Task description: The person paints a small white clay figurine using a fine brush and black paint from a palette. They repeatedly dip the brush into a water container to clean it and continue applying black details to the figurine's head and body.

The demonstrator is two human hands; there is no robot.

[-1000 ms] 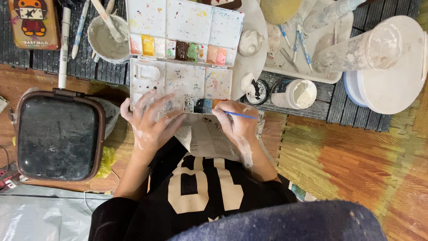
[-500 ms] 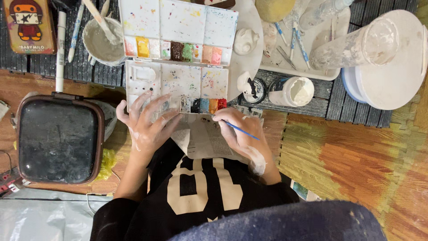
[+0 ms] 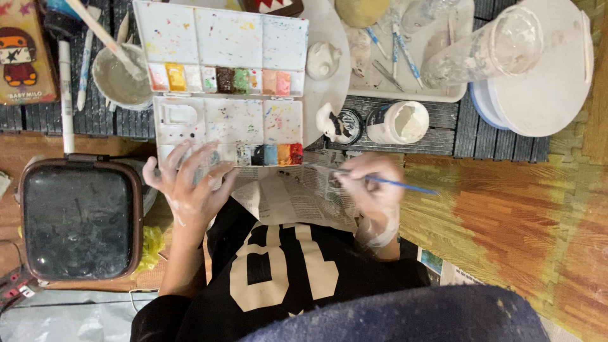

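Since a moment ago the right hand (image 3: 373, 190) has drawn its blue paintbrush (image 3: 405, 185) back from the paint box (image 3: 221, 88), fingers pinched on the handle, over the newspaper (image 3: 285, 196) at six o'clock. Left hand (image 3: 190, 187), fingers spread, rests on the box's near edge. Wells are well smeared; a small white figurine (image 3: 329, 123) at three o'clock looks unpainted.
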